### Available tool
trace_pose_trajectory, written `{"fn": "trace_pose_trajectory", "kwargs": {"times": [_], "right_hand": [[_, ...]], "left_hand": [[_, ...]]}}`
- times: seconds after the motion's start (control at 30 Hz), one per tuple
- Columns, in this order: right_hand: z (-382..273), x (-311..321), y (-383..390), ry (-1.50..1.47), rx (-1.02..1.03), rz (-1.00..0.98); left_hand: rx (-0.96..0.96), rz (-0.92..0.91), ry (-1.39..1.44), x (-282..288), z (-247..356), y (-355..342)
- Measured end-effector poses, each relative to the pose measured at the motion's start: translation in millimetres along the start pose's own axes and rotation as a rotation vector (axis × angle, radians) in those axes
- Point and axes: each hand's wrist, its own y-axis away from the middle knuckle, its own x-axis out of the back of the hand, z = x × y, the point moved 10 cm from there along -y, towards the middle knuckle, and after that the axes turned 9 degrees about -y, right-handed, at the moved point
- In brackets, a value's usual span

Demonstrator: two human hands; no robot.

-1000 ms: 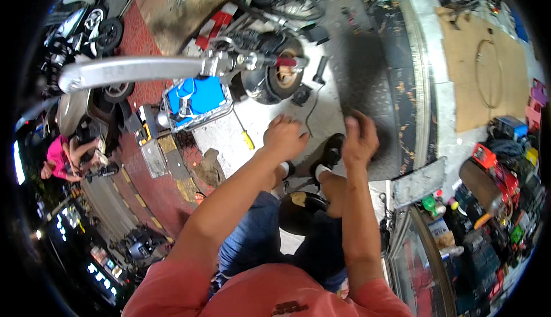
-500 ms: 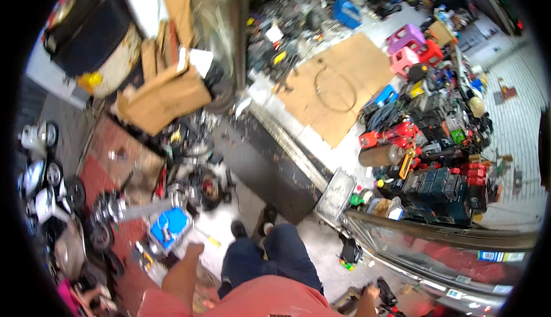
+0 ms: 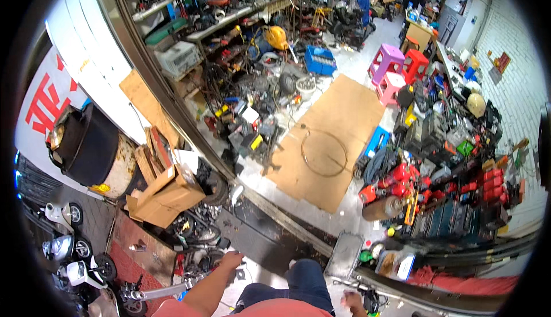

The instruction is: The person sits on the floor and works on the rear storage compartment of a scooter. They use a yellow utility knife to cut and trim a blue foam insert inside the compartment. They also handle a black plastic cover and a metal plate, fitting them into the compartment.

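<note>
My left hand [image 3: 231, 260] reaches forward at the lower middle, with its fingers partly spread and nothing visible in it. Beside it on the floor lie dark machine parts [image 3: 210, 258]. My right hand [image 3: 352, 301] hangs low on the right of my legs, near a black bundle [image 3: 374, 302] on the floor. Motion smears its fingers, so its grip is unclear. Ahead, a flat cardboard sheet [image 3: 319, 185] lies on the pale shop floor, and a thin hoop of cable or hose [image 3: 345, 156] rests on it.
A raised sill [image 3: 281, 216] crosses in front of me. A cardboard box [image 3: 166, 197] stands left. Red cylinders [image 3: 400, 173], a metal tank [image 3: 383, 208] and stacked cases [image 3: 442, 222] line the right. Farther off are plastic stools [image 3: 388, 63] and a blue crate [image 3: 319, 60]; scooters [image 3: 74, 271] stand lower left.
The view has tilted up, showing more of the shop's far end. My left hand has moved forward and right in view. The blue-lined tray has mostly left the picture.
</note>
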Motion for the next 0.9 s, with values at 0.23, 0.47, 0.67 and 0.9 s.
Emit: {"fn": "trace_pose_trajectory", "kwargs": {"times": [0.23, 0.47, 0.67, 0.9], "right_hand": [[-490.3, 0.3, -65.7, -0.387, 0.226, 0.101], [-452.2, 12.4, -172.4, 0.88, 0.747, 0.022], [-498.9, -88.0, -179.6, 0.215, 0.018, -0.056], [-581.1, -75.8, -142.5, -0.058, -0.091, 0.145]], "left_hand": [[-0.365, 0.057, 0.376, 144.8, 261.4, 46.1], [0.207, 0.071, 0.274, 140.2, 127.6, -5.0], [0.62, -0.162, 0.342, 103.3, -61.1, -2.9], [0.632, -0.262, 0.57, 134.4, 14.6, -118.5]]}}
